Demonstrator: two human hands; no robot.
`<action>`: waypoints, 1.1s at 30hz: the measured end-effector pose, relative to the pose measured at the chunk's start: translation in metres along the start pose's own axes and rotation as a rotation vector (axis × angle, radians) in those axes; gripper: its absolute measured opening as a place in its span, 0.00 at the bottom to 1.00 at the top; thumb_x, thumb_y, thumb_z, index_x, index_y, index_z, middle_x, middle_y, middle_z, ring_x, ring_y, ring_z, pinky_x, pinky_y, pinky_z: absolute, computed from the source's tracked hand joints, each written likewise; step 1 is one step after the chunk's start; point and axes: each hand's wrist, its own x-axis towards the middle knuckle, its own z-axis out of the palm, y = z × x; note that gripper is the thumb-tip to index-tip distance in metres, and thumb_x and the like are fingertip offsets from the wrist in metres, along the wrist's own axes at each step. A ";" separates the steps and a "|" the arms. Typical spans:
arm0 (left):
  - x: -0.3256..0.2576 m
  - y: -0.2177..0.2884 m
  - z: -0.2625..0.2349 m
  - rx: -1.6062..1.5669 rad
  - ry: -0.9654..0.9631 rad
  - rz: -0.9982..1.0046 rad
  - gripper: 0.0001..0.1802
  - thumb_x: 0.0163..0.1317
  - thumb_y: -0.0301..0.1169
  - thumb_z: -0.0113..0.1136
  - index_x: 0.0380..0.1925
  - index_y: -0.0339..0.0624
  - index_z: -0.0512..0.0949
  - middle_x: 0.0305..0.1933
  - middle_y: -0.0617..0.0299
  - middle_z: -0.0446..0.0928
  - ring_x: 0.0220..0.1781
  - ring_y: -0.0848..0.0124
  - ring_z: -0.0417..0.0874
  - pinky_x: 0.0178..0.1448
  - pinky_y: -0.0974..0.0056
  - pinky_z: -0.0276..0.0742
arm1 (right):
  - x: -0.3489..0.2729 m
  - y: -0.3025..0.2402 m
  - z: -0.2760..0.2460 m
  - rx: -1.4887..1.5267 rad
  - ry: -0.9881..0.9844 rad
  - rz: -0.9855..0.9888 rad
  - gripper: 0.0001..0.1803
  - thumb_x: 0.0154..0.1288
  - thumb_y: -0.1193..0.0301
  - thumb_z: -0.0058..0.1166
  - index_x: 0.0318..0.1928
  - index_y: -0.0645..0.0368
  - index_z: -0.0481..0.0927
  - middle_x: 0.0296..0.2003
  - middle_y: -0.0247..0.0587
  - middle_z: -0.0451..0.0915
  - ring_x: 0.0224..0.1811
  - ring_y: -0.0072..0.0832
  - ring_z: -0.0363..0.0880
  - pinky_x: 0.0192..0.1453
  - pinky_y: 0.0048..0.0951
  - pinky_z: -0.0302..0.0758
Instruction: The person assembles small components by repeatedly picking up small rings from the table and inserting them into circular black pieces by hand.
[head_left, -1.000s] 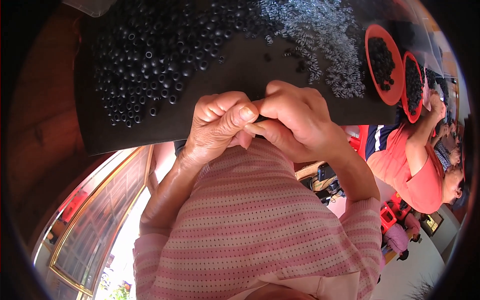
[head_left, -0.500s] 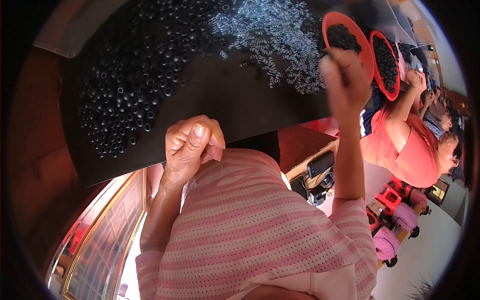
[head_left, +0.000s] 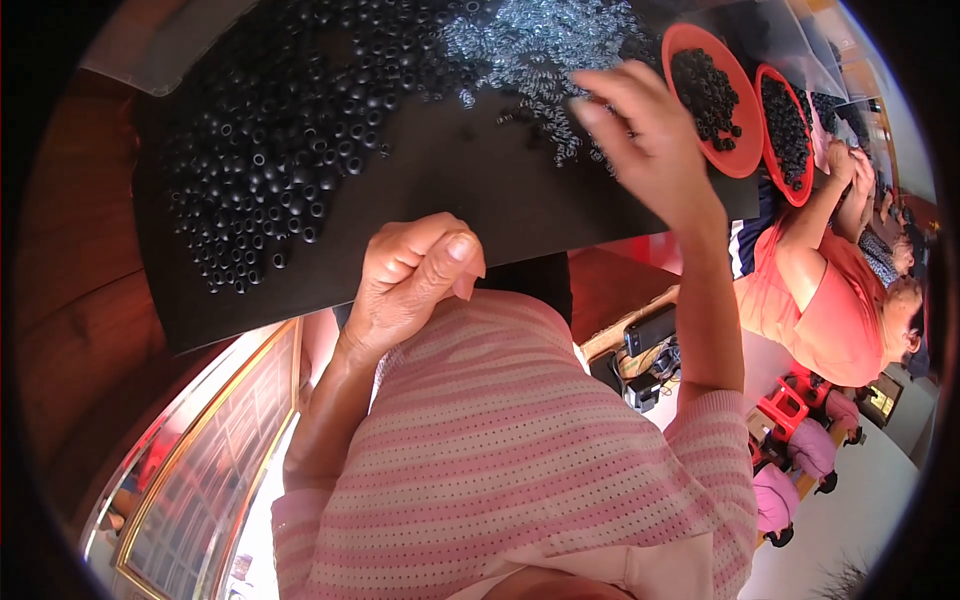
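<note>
My left hand (head_left: 420, 275) is closed just past the near edge of the black table surface (head_left: 450, 190), the thumb pressed over curled fingers. Whatever lies inside it, if anything, is hidden. Over the near right edge of a spread of small silvery springs (head_left: 545, 45) hovers my right hand (head_left: 645, 140), slightly blurred, thumb and fingers apart, with nothing visible between them. Many small black rings (head_left: 290, 170), hollow and rounded, cover the left of the surface. Beside the right hand stands a red bowl (head_left: 740, 160) with small black pieces (head_left: 705, 90) in it.
A second red bowl (head_left: 800, 195) of black pieces stands farther right. Beyond it sits a person in an orange top (head_left: 820, 310). A clear plastic bin (head_left: 150, 60) is at the far left corner. Dark devices and cables (head_left: 645, 350) lie on a lower stand.
My right hand has swung left from the red bowl to the springs, and its fingers have spread. The left hand stays closed. The whole view has shifted slightly.
</note>
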 end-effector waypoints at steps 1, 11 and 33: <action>-0.001 0.002 0.000 -0.001 0.008 0.000 0.22 0.70 0.39 0.49 0.21 0.36 0.74 0.16 0.64 0.70 0.18 0.79 0.70 0.23 0.73 0.65 | 0.008 -0.009 0.012 -0.011 -0.027 -0.032 0.10 0.60 0.69 0.58 0.43 0.54 0.79 0.31 0.41 0.73 0.29 0.38 0.76 0.33 0.34 0.73; -0.003 -0.001 -0.003 0.006 -0.010 0.016 0.19 0.69 0.37 0.51 0.22 0.36 0.75 0.17 0.65 0.71 0.18 0.79 0.70 0.23 0.71 0.66 | 0.051 -0.024 0.056 -0.272 -0.133 -0.086 0.10 0.59 0.70 0.56 0.43 0.52 0.78 0.37 0.36 0.73 0.38 0.37 0.78 0.36 0.39 0.76; -0.003 -0.007 -0.008 0.017 -0.047 0.094 0.19 0.71 0.36 0.48 0.23 0.35 0.74 0.19 0.64 0.72 0.19 0.78 0.70 0.24 0.71 0.66 | 0.055 -0.067 0.087 -0.256 -0.346 -0.264 0.12 0.56 0.70 0.59 0.41 0.56 0.76 0.38 0.36 0.73 0.34 0.36 0.78 0.32 0.37 0.76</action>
